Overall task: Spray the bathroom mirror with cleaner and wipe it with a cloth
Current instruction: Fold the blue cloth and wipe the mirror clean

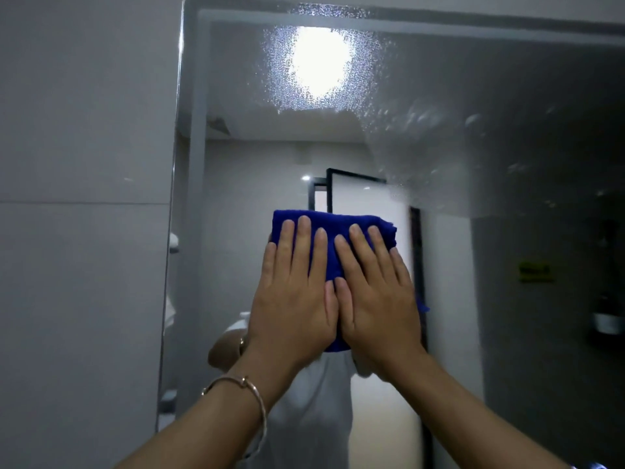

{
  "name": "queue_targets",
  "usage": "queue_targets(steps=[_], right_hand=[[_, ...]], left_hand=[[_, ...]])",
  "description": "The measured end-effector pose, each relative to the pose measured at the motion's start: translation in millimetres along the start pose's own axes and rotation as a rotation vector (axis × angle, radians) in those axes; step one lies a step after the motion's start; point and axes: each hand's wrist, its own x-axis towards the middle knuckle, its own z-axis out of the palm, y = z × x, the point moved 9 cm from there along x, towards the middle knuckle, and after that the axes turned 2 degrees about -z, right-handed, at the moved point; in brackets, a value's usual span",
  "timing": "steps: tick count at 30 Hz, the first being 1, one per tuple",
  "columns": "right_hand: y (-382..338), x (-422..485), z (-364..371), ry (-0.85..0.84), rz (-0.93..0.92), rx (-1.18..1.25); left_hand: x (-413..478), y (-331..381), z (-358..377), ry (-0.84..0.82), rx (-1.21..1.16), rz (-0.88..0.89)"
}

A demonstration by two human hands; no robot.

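Left hand (293, 299) and right hand (377, 299) lie side by side, fingers straight, both pressing the folded blue cloth (333, 228) flat against the mirror (507, 147) at mid-height, gripping nothing. Beyond them the glass near the cloth looks clear. Spray droplets (280, 72) cover the top and upper right, so spraying looks done and wiping roughly half finished.

The person is wearing a thin rose-gold bangle (243, 380) on the wrist below the left hand (291, 299), and it is showing a small knot-like join on top. Both forearms are showing bare. In the mirror (507, 164), the reflected figure is wearing a white top (314, 401). Something shiny is glinting at the right wrist, too cropped to identify.
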Motion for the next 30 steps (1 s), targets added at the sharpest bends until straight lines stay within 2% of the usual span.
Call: queue_targets(steps=[6, 14, 20, 30], right_hand=[[10.0, 28.7, -2.6, -0.002, -0.085, -0.004], [66.7, 117.7, -7.2, -0.055, -0.033, -0.007], [69.9, 116.5, -8.5, 0.009, -0.016, 0.027], [71.6, 113.8, -8.2, -0.004, -0.005, 0.039]], left_hand=[[30.2, 0.9, -4.5, 0.018, -0.024, 0.086], [130.7, 9.7, -8.0, 0.023, 0.000, 0.017], [125.8, 12.9, -4.9, 0.085, -0.017, -0.027], [122.6, 13.6, -6.2, 0.141, -0.078, -0.042]])
